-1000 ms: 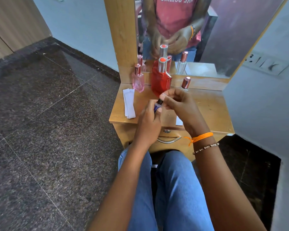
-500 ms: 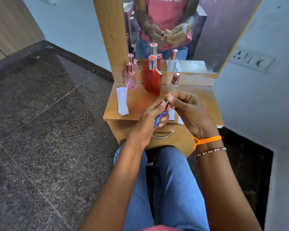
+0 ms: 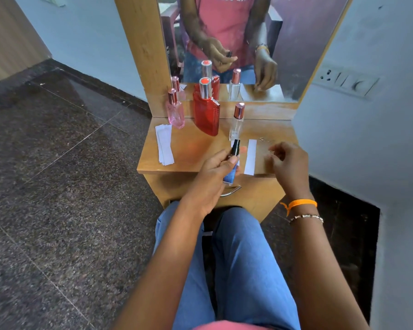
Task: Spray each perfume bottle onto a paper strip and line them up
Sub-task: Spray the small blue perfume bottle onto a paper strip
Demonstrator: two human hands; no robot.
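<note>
My left hand [image 3: 211, 173] grips a small blue perfume bottle [image 3: 230, 175] with a bare black sprayer, held tilted over the front edge of the wooden dressing table [image 3: 193, 151]. To the right, my right hand [image 3: 289, 165] hovers over the tabletop, fingers curled, pinching what looks like a small clear cap. A white paper strip [image 3: 250, 157] lies between the hands; another is mostly hidden behind the blue bottle. Further back stand a pink bottle [image 3: 175, 113], a tall red bottle [image 3: 206, 113] and a slim clear bottle [image 3: 236, 122], all capped.
A stack of blank paper strips [image 3: 165, 145] lies at the table's left. The mirror [image 3: 301, 44] rises behind the bottles. A wall with a socket plate [image 3: 343, 82] is close on the right. My knees sit below a drawer handle [image 3: 230, 190].
My right hand has left the top of the blue bottle and moved to the right, leaving the black sprayer bare. My left hand has kept the bottle and turned it more upright.
</note>
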